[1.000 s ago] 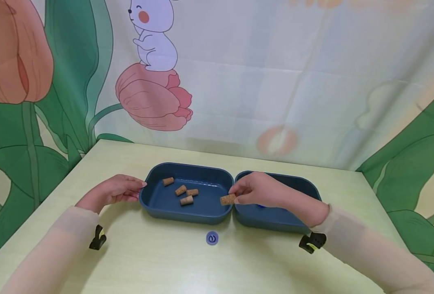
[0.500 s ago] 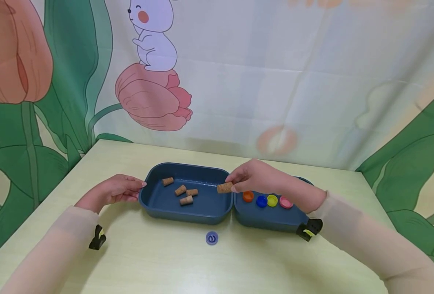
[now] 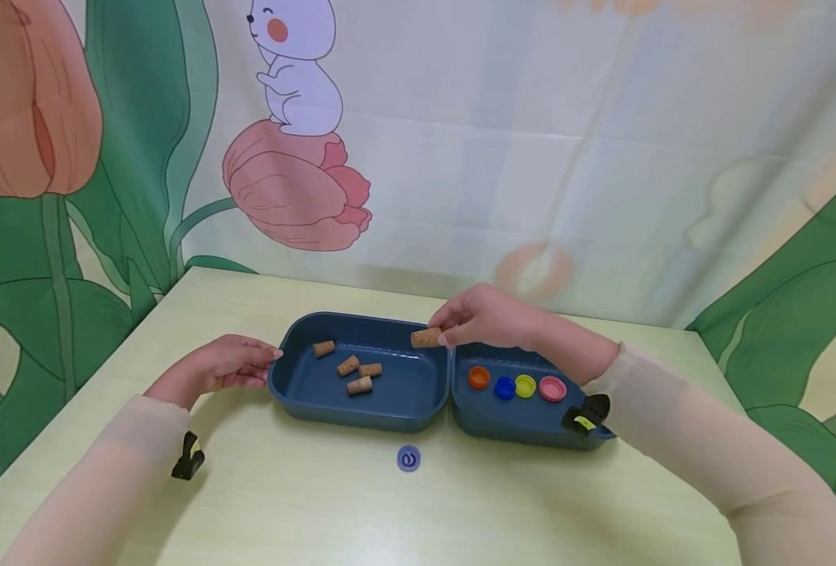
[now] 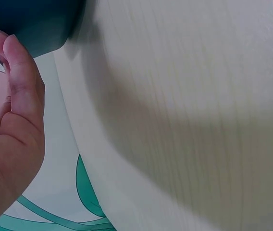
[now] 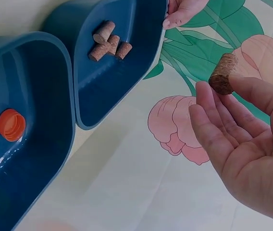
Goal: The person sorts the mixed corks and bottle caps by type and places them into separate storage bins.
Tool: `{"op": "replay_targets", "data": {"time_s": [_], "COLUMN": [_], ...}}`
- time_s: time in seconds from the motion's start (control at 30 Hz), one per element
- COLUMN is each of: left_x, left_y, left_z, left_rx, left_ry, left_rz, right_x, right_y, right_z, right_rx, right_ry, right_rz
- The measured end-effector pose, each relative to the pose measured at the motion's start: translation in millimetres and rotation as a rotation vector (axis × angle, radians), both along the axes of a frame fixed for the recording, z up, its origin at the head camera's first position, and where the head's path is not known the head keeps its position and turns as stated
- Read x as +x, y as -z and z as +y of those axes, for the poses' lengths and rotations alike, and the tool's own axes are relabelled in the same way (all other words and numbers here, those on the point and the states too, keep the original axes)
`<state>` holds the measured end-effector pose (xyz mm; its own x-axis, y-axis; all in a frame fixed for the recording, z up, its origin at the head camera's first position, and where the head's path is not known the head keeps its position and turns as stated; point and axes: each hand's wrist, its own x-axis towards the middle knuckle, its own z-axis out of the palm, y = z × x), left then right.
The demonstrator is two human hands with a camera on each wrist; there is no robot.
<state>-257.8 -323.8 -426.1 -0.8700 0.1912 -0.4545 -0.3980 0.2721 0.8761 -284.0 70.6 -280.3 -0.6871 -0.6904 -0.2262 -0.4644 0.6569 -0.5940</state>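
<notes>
My right hand (image 3: 492, 316) pinches a brown wine cork (image 3: 426, 338) between thumb and fingers, holding it above the right end of the left blue tray (image 3: 390, 421). The same cork (image 5: 223, 73) shows clearly at the fingertips in the right wrist view. Inside that tray lie several more corks (image 3: 359, 386), spread over its left half. At the tray's left end, my left hand (image 3: 223, 365) grips the rim; in the left wrist view its fingers (image 4: 21, 72) lie against the tray's outer wall.
A second blue tray (image 3: 524, 432) stands close at the right with orange (image 3: 478, 377), blue (image 3: 505, 387), yellow (image 3: 525, 386) and pink (image 3: 552, 388) bottle caps inside. A purple cap (image 3: 408, 458) lies on the table in front. Behind hangs a printed curtain (image 3: 446, 196).
My right hand has moved up and slightly left with the cork, away from over the right tray, so its caps show. The left hand has stayed at the rim.
</notes>
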Motion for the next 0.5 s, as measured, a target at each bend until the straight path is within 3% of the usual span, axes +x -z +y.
{"op": "replay_targets", "data": {"time_s": [0.5], "left_x": [-0.4], "left_y": [0.3], "left_z": [0], "left_rx": [-0.001], "left_ry": [0.002], "left_rz": [-0.002], "right_x": [-21.1], "right_y": [-12.4], "right_z": [-26], "right_rx": [0.026], "right_ry": [-0.045], "right_rz": [0.015]}}
